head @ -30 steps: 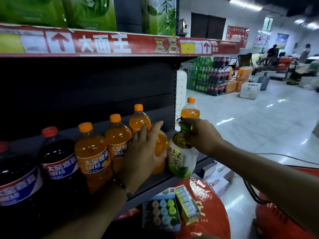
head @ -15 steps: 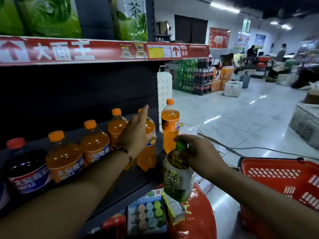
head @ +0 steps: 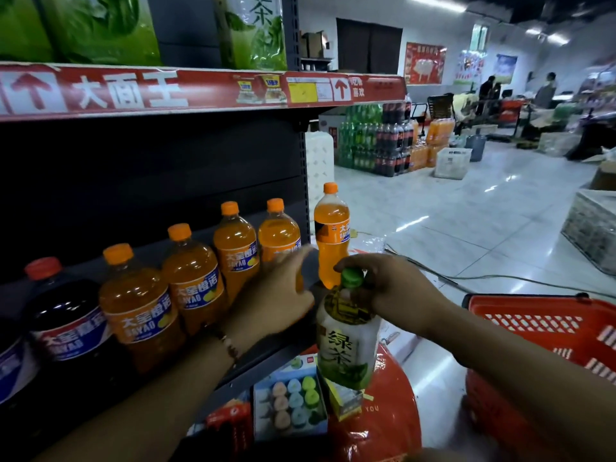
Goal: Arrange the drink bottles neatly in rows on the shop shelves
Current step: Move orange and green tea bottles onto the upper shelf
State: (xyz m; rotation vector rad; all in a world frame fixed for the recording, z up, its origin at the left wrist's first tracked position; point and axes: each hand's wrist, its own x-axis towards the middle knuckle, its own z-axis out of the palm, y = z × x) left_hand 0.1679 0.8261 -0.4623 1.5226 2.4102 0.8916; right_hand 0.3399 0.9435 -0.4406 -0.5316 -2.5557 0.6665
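A row of orange soda bottles (head: 195, 281) stands on the dark shelf (head: 293, 331), with a dark cola bottle (head: 63, 315) at its left end. One slimmer orange bottle (head: 331, 235) stands alone at the shelf's right end. My right hand (head: 390, 288) grips the neck of a green tea bottle (head: 346, 341) under its green cap, just off the shelf's front edge. My left hand (head: 280, 288) hovers with straight fingers in front of the rightmost bottle of the row, holding nothing.
A red shopping basket (head: 546, 331) sits on the floor at the right. Below the shelf are a red round item (head: 390, 415) and a box of pastel pieces (head: 290, 405). Green tea bottles (head: 253, 31) stand on the upper shelf. Stacked drink packs (head: 383, 138) and people stand far back.
My left hand has let go of the orange bottle and pulled back toward me. The green tea bottle has come down and away from the shelf edge. The view has shifted right.
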